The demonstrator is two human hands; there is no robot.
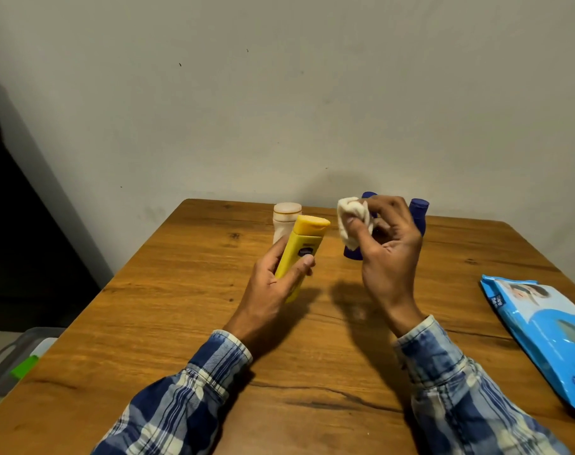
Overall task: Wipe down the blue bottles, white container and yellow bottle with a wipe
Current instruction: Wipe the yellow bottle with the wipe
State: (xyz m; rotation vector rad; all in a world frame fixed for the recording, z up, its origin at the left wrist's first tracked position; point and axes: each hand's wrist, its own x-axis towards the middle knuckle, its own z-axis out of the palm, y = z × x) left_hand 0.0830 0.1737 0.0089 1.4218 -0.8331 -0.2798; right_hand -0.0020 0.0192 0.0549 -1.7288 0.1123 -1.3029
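Observation:
My left hand grips the yellow bottle by its lower half and holds it tilted above the wooden table, cap pointing up and away. My right hand pinches a crumpled white wipe between thumb and fingers, just right of the yellow bottle and apart from it. The white container stands behind the yellow bottle. Two blue bottles stand at the back: one mostly hidden by the wipe and my right hand, the other to its right.
A blue pack of wipes lies flat at the table's right edge. A grey wall rises right behind the table. Beside the table on the lower left sits a grey bin with a green piece.

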